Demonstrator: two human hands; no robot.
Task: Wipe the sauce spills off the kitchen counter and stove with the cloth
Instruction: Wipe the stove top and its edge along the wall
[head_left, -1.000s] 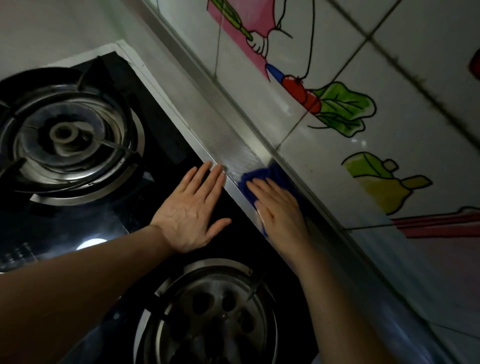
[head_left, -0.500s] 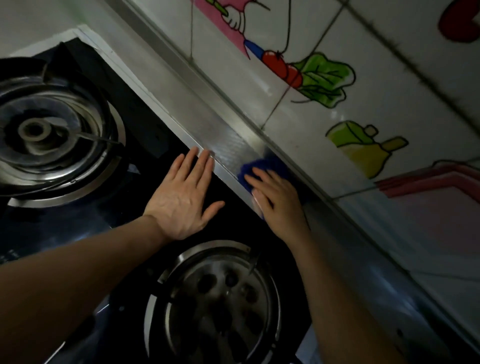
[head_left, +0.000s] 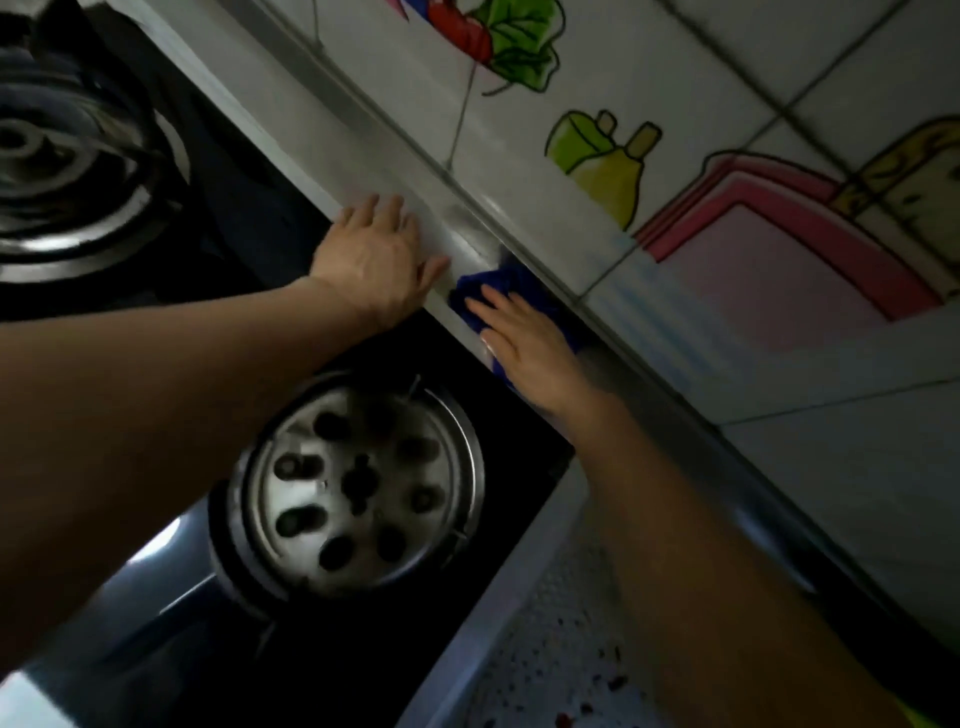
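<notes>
A blue cloth (head_left: 498, 283) lies on the narrow steel strip of counter (head_left: 332, 150) between the black glass stove (head_left: 519, 441) and the tiled wall. My right hand (head_left: 530, 348) presses flat on the cloth, fingers pointing away along the strip, covering most of it. My left hand (head_left: 376, 260) rests flat with fingers spread on the stove's back edge and the strip, just left of the cloth, holding nothing. Dark red sauce specks (head_left: 597, 696) dot the speckled counter at the bottom right.
Two burners sit on the stove: a near one (head_left: 358, 493) under my left forearm and a far one (head_left: 62, 156) at the upper left. The tiled wall (head_left: 779, 338) with cartoon food pictures rises right behind the strip.
My left hand slid from the black glass up onto the steel strip beside the cloth. The view shifted right along the wall, while my right hand stays pressed on the cloth.
</notes>
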